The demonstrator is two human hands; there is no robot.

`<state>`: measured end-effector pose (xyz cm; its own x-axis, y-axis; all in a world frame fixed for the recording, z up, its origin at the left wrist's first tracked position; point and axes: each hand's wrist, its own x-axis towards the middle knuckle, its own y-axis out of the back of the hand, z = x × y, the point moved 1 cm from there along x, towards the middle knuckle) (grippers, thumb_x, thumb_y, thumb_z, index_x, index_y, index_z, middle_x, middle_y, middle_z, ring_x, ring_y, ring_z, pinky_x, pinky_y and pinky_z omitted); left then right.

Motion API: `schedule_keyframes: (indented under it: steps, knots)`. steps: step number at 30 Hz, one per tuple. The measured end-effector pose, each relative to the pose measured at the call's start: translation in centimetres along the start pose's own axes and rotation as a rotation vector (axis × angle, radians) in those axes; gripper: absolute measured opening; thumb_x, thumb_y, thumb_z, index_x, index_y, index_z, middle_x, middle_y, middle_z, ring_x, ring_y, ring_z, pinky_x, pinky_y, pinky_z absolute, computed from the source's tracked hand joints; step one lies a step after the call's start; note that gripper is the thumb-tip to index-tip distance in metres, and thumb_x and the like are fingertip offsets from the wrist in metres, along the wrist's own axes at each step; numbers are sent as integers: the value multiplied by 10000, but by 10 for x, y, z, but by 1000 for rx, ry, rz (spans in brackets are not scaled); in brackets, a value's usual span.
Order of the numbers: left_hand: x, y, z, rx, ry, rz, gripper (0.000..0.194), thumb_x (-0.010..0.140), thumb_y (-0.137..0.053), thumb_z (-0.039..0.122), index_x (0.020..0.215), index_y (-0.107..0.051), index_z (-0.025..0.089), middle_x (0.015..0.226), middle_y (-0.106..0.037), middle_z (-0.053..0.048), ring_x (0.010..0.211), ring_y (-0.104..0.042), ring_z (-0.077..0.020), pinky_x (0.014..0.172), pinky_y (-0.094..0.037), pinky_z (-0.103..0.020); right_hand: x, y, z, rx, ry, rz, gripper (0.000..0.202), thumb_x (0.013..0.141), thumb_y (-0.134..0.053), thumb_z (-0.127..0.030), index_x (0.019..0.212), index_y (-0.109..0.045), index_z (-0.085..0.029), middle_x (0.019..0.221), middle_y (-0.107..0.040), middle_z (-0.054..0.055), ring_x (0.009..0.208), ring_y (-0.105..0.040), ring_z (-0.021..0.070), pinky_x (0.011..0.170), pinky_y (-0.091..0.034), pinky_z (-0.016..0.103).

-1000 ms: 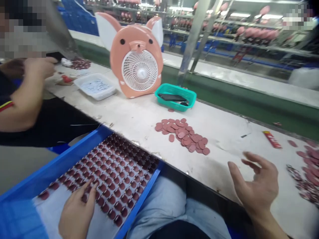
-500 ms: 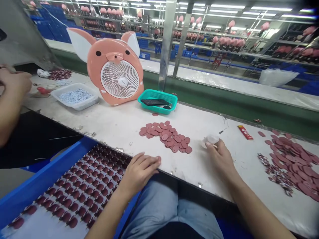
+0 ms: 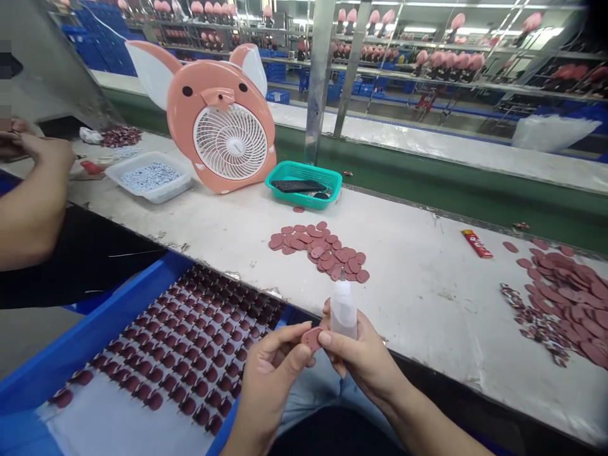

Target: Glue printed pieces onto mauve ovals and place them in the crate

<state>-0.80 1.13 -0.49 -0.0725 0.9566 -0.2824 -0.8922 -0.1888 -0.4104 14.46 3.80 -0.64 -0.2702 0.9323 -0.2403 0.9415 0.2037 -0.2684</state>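
My left hand (image 3: 275, 373) pinches a dull-red oval disc (image 3: 312, 340) with small holes between thumb and fingers, above my lap. My right hand (image 3: 363, 354) is closed around a translucent white squeeze bottle (image 3: 344, 310) with a thin metal tip pointing up. The right thumb also touches the disc's edge. Beyond my hands, a loose pile of the same red discs (image 3: 327, 253) lies on the white worktable (image 3: 403, 304).
A blue crate (image 3: 118, 294) at lower left holds rows of dark-red pieces. Along the table stand a white tray (image 3: 161, 196), a pig-shaped fan (image 3: 185, 126) and a green basket (image 3: 285, 201). More red discs (image 3: 574, 285) lie right. A co-worker's arm (image 3: 33, 209) is at left.
My left hand has left the table edge and now holds a red disc. My right hand has brought the bottle leftward from the table, tip now upward, beside the left hand.
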Motion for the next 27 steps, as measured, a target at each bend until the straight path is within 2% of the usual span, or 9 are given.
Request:
schedule_keyframes:
  steps: [4, 7, 10, 13, 15, 20, 22, 25, 27]
  knots:
    - [6, 10, -6, -109, 336, -293, 428, 777, -764, 586, 825, -794, 161, 703, -760, -50, 598, -672, -111, 499, -539, -148, -2, 11, -15, -39, -68, -223, 499, 677, -888, -302, 1012, -535, -190, 727, -617, -47, 501, -490, 49, 453, -394, 156]
    - [11, 14, -20, -116, 574, -519, 478, 611, -898, 551, 713, -745, 110, 631, -746, -97, 474, -664, -124, 391, -496, -144, -4, 17, -27, -107, -130, -402, 382, 692, -866, -176, 934, -570, -172, 718, -643, -18, 597, -592, 101, 550, -462, 192]
    - [8, 13, -36, -179, 661, -573, 574, 436, -965, 552, 690, -726, 97, 608, -735, -123, 407, -635, -144, 306, -457, -169, -10, 18, -30, -200, -130, -448, 390, 793, -812, -249, 1063, -533, -209, 775, -627, -24, 647, -603, 110, 584, -469, 200]
    - [1, 12, -45, -290, 602, -467, 620, 441, -952, 583, 827, -765, 134, 626, -726, -60, 436, -629, -115, 307, -439, -140, -18, 24, -29, -285, -81, -240, 590, 892, -715, -457, 1321, -340, -307, 849, -578, -41, 592, -509, 85, 508, -409, 177]
    - [-3, 12, -44, -352, 517, -344, 569, 550, -925, 561, 949, -779, 183, 702, -741, -29, 528, -663, -98, 356, -456, -110, -23, 34, -30, -354, -79, -103, 547, 962, -581, -545, 1364, -269, -346, 849, -562, -40, 552, -446, 88, 472, -377, 183]
    - [-11, 12, -24, -416, 381, -148, 405, 641, -909, 474, 958, -789, 253, 837, -781, -7, 690, -721, -97, 402, -474, -87, -32, 64, -35, -464, 175, 165, 407, 832, -771, -461, 1153, -601, -276, 990, -622, 56, 715, -553, 150, 572, -448, 247]
    - [-14, 8, -15, -415, 346, -95, 382, 637, -920, 439, 951, -792, 262, 875, -796, -15, 732, -744, -114, 423, -483, -90, -36, 67, -31, -290, 249, 237, 406, 814, -775, -468, 1143, -647, -267, 781, -574, 24, 559, -475, 128, 447, -355, 239]
    - [-18, 0, -5, -392, 300, -30, 362, 626, -932, 411, 930, -800, 265, 898, -810, -34, 749, -764, -142, 454, -498, -102, -49, 57, -15, -21, 346, 336, 454, 878, -642, -609, 1191, -628, -280, 588, -424, -44, 411, -300, 91, 376, -253, 228]
    - [-20, -6, 1, -374, 284, -14, 362, 593, -947, 408, 900, -807, 277, 888, -817, -32, 732, -765, -149, 468, -504, -110, -60, 47, -4, -45, 409, 403, 572, 827, -584, -759, 1129, -630, -276, 681, -531, 9, 457, -432, 128, 404, -353, 266]
